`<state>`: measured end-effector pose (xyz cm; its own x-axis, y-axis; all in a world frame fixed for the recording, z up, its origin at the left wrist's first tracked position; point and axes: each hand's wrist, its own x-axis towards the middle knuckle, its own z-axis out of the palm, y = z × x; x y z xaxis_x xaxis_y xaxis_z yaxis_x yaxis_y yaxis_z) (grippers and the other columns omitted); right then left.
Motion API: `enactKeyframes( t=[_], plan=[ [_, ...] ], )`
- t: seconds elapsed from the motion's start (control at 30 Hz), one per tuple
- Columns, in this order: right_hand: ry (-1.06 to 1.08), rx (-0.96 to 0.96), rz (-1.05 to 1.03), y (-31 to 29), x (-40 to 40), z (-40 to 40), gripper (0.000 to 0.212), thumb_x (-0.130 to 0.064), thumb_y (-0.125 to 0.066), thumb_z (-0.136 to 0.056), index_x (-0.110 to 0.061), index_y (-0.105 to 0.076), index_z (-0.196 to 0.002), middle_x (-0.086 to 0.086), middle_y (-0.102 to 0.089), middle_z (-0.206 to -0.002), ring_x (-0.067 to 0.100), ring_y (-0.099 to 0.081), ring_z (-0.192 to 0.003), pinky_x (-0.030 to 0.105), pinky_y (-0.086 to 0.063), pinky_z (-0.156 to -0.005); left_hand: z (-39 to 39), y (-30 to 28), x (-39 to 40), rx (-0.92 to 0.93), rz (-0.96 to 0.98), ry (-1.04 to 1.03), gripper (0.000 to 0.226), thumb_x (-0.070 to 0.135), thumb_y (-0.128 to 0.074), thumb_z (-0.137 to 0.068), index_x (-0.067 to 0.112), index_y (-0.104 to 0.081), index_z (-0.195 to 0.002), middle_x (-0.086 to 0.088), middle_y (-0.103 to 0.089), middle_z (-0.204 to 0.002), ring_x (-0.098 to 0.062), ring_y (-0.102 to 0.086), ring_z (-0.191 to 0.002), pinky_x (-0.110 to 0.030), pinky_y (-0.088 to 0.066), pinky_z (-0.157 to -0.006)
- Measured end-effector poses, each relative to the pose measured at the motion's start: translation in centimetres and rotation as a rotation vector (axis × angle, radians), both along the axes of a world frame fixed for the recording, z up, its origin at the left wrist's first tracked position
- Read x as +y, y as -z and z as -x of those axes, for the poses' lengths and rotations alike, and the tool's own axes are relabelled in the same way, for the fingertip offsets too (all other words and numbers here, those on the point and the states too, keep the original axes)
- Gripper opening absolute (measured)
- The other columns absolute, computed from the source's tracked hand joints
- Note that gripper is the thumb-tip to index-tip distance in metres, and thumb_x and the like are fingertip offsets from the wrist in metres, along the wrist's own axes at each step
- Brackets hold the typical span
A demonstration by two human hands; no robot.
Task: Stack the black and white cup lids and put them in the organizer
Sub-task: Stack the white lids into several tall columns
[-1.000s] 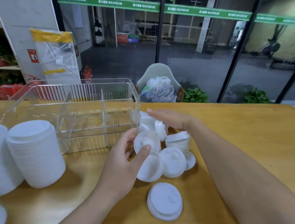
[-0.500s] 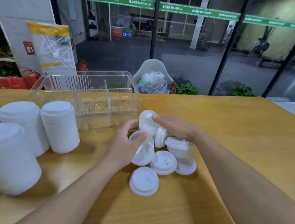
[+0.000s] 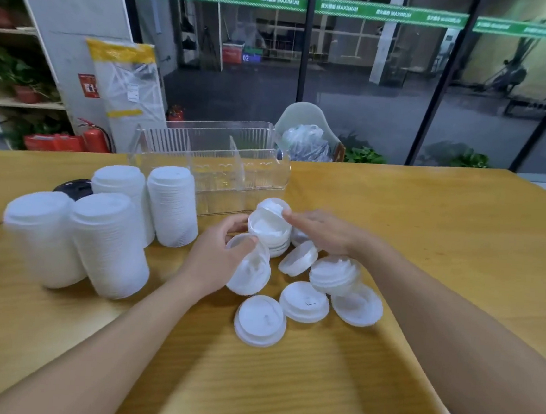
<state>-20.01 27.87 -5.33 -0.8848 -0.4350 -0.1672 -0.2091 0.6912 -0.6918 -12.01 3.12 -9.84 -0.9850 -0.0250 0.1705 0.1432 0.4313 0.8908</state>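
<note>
At a yellow-brown wooden table [image 3: 427, 240], loose white plastic cup lids [image 3: 304, 301] are being gathered from a scattered pile at the centre. Compared with half a second earlier, the left hand [image 3: 214, 261] has been drawn a little back toward six o'clock with an upturned white lid [image 3: 249, 270] gripped between thumb and curled fingers, while the right hand [image 3: 322, 232] has been laid, fingers extended and roughly straight, against a small nested stack of white lids [image 3: 271, 229] at twelve o'clock of the pile; whether anything is pinched beneath that hand cannot be told. The change suggests that stacking is under way, not placing: the clear ribbed plastic organizer [image 3: 209, 168], at about eleven o'clock from the hands, appears to hold no lids yet. Four tall stacks of white lids [image 3: 110, 242] are seen at nine o'clock, with one black lid [image 3: 73, 187] partly hidden behind them. On the green banner [image 3: 280, 0] across the glass wall, "MAXIMUM" can be read repeatedly beside blurred characters; "02" is legible on a distant blue sign [image 3: 250, 57].
</note>
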Motion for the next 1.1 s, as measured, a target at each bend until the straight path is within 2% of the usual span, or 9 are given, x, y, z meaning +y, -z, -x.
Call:
enactKeyframes(
  t=[0.13,0.27,0.4,0.5,0.6,0.7,0.83,0.97,1.1],
  plan=[
    [0.072,0.072,-0.02,-0.5,-0.3,-0.3,0.107,-0.104,-0.034,-0.083,-0.022,-0.069,-0.143,0.0,-0.064,-0.152,0.024,-0.061,-0.137,0.051,-0.045,-0.119,-0.9,-0.1,-1.6,0.002,0.086,-0.078,0.038,0.039,-0.07,-0.105,0.035,-0.065,-0.142,0.023,-0.07,-0.122,0.006,-0.066,-0.11,-0.018,-0.051,-0.089],
    [0.077,0.176,-0.036,-1.3,-0.8,-2.2,0.098,-0.096,-0.033,-0.091,-0.021,-0.072,-0.141,-0.002,-0.067,-0.149,0.02,-0.061,-0.137,0.048,-0.048,-0.117,-1.6,-0.2,-2.7,0.038,0.138,-0.123,0.022,0.034,-0.075,-0.104,0.028,-0.077,-0.124,0.019,-0.075,-0.106,0.002,-0.07,-0.099,-0.022,-0.055,-0.084],
    [0.114,0.329,-0.187,-1.9,-1.6,-4.4,0.084,-0.083,-0.035,-0.101,-0.012,-0.077,-0.117,0.008,-0.077,-0.119,0.031,-0.069,-0.112,0.053,-0.05,-0.102,-2.1,-0.7,-2.6,0.134,0.109,-0.137,0.005,0.03,-0.075,-0.102,0.031,-0.08,-0.102,0.017,-0.078,-0.094,-0.001,-0.071,-0.09,-0.025,-0.054,-0.077],
    [0.149,0.522,-0.272,-1.6,-2.0,-6.6,0.069,-0.077,-0.041,-0.103,-0.024,-0.072,-0.134,-0.004,-0.068,-0.143,0.021,-0.06,-0.133,0.049,-0.038,-0.119,-2.4,-1.4,-2.1,0.217,0.1,-0.164,0.011,0.02,-0.074,-0.1,0.03,-0.076,-0.103,0.015,-0.076,-0.094,-0.003,-0.07,-0.091,-0.026,-0.057,-0.079],
    [0.203,0.639,-0.157,-0.8,-2.7,-9.2,0.056,-0.067,-0.056,-0.103,-0.025,-0.069,-0.137,-0.008,-0.064,-0.146,0.016,-0.051,-0.141,0.043,-0.032,-0.122,-2.4,-1.9,-1.9,0.313,0.109,-0.19,0.015,0.015,-0.072,-0.102,0.03,-0.072,-0.104,0.014,-0.072,-0.101,-0.002,-0.066,-0.095,-0.023,-0.053,-0.083],
    [0.226,0.655,0.035,0.3,-4.1,-11.5,0.049,-0.057,-0.064,-0.103,-0.025,-0.067,-0.14,-0.01,-0.064,-0.144,0.012,-0.054,-0.136,0.044,-0.038,-0.12,-2.5,-2.3,-2.2,0.383,0.101,-0.194,0.02,0.013,-0.071,-0.102,0.033,-0.07,-0.102,0.012,-0.071,-0.104,-0.002,-0.064,-0.098,-0.022,-0.05,-0.086],
    [0.228,0.457,0.412,1.1,-6.0,-13.7,0.042,-0.051,-0.06,-0.108,-0.029,-0.065,-0.144,-0.015,-0.07,-0.133,0.005,-0.064,-0.121,0.042,-0.055,-0.103,-4.3,-2.6,-2.5,0.399,-0.021,-0.083,0.018,0.013,-0.076,-0.102,0.031,-0.073,-0.1,0.011,-0.075,-0.102,-0.008,-0.07,-0.102,-0.031,-0.057,-0.089],
    [0.09,0.415,0.555,1.1,-7.2,-15.3,0.02,-0.037,-0.061,-0.111,-0.031,-0.075,-0.123,-0.012,-0.075,-0.098,0.011,-0.067,-0.089,0.032,-0.053,-0.078,-6.5,-2.3,-3.0,0.353,-0.147,0.025,0.011,0.019,-0.081,-0.101,0.03,-0.077,-0.102,0.004,-0.078,-0.102,-0.02,-0.075,-0.103,-0.046,-0.063,-0.09],
    [0.025,0.43,0.64,2.1,-8.0,-15.6,0.031,-0.021,-0.081,-0.099,-0.024,-0.075,-0.129,-0.005,-0.078,-0.112,0.019,-0.07,-0.102,0.036,-0.055,-0.087,-7.7,-2.4,-3.6,0.219,-0.445,0.008,0.01,0.004,-0.08,-0.099,0.008,-0.075,-0.108,-0.019,-0.079,-0.105,-0.04,-0.079,-0.102,-0.055,-0.067,-0.091]
  ],
)
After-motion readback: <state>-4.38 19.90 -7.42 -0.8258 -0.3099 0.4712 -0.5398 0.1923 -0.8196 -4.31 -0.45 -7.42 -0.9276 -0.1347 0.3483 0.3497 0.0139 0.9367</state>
